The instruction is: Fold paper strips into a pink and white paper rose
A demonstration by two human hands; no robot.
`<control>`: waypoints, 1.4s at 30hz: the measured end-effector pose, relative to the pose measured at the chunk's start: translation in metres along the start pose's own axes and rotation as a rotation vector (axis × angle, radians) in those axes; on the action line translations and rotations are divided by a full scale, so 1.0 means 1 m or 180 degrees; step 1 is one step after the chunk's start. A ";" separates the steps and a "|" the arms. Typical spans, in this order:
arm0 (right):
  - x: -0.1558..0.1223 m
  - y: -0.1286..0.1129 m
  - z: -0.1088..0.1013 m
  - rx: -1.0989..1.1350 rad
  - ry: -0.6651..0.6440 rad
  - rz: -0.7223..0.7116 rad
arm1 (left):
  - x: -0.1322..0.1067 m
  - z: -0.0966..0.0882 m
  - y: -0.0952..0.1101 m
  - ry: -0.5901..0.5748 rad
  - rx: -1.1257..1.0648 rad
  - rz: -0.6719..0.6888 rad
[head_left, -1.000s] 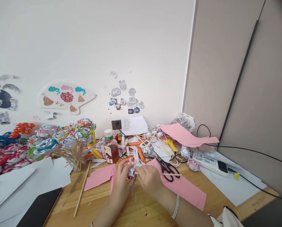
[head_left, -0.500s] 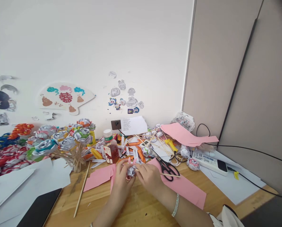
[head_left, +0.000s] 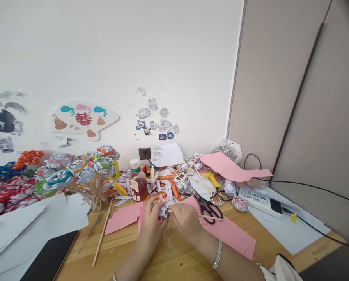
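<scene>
My left hand (head_left: 151, 220) is closed around a small paper flower (head_left: 163, 211), white with pink pieces standing up at its top. Close against the flower's right side, my right hand (head_left: 186, 219) pinches a thin wooden stick (head_left: 211, 217). One end of the stick shows at the fingertips by the flower; the other sticks out beyond the hand to the right. Whether the stick's tip touches the paper is hard to make out. Black-handled scissors (head_left: 209, 208) lie right of my right hand on a pink paper sheet (head_left: 232, 238). More pink paper (head_left: 123, 218) lies left of my left hand.
Behind the hands stand a jar of red-brown liquid (head_left: 138, 185) and a heap of paper scraps. Finished paper flowers (head_left: 60, 177) crowd the left back. A loose stick (head_left: 102, 234), a black tablet (head_left: 50, 257) and a power strip (head_left: 260, 202) lie around.
My right fingertips have drawn down slightly from the pink pieces to the flower's right side. The left hand keeps its hold. The view has shifted a little.
</scene>
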State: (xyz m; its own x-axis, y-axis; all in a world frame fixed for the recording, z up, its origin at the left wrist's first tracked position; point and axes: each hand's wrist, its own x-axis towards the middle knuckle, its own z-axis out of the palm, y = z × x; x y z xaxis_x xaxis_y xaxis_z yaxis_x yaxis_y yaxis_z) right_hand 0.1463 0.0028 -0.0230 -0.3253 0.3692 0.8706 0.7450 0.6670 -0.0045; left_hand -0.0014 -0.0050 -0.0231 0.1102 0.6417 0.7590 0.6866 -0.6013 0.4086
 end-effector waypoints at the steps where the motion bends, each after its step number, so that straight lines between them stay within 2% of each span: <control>1: 0.000 0.000 0.000 0.0001 -0.0009 0.0001 | 0.000 0.000 0.000 -0.0010 -0.0008 -0.0001; 9: 0.002 0.000 -0.004 -0.0069 -0.0106 -0.0026 | -0.001 -0.002 0.000 -0.0114 -0.0109 -0.0086; 14: 0.005 -0.002 -0.005 -0.0214 -0.0061 -0.0047 | 0.000 -0.001 -0.001 -0.0054 -0.0007 -0.0003; 19: 0.006 -0.002 -0.006 -0.0273 -0.0038 -0.0040 | -0.001 -0.002 0.001 -0.0158 0.0138 0.0095; 30: 0.004 -0.002 -0.003 -0.0171 -0.0130 0.0130 | -0.001 -0.003 0.003 -0.0362 0.0147 0.0149; 42: 0.000 0.000 0.004 -0.0242 -0.0178 0.0109 | -0.003 -0.001 0.002 -0.0346 0.0161 0.0221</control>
State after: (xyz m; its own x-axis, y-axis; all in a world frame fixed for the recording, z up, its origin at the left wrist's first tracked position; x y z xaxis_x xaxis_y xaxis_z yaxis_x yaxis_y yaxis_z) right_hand 0.1440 0.0051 -0.0247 -0.3293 0.4278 0.8417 0.7976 0.6032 0.0055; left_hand -0.0012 -0.0088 -0.0239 0.2342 0.6487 0.7241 0.7096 -0.6232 0.3288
